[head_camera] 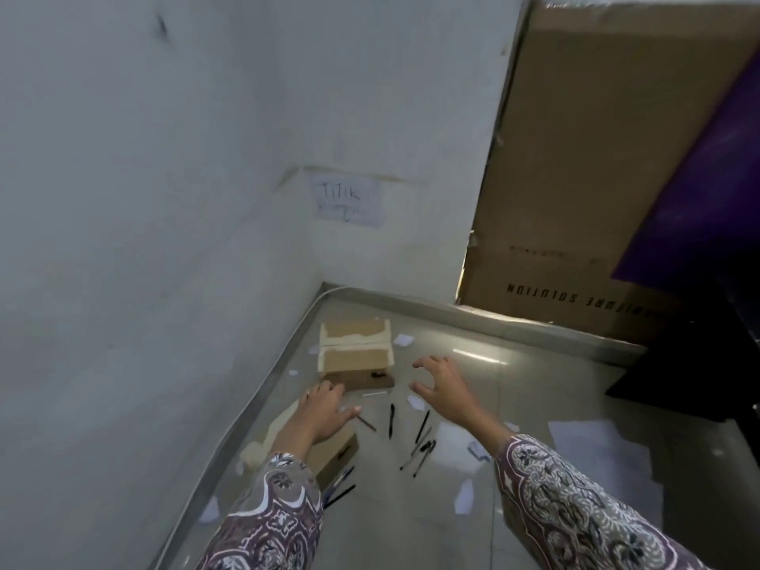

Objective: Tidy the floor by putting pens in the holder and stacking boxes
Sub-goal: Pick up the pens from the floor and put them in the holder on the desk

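My hands reach over the grey floor (pixel 534 388), both empty with fingers spread: left hand (pixel 325 411), right hand (pixel 442 386). Ahead sits an open tan cardboard box (pixel 355 353) with pale flaps. Thin black pens (pixel 415 434) lie scattered just before it.

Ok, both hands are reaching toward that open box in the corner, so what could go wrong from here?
1. The loose pens lie right under the right hand; a sweep could scatter them.
2. The left hand hangs over the near box, so it may knock that box.
3. The open box has torn flaps, which may make stacking unsteady.
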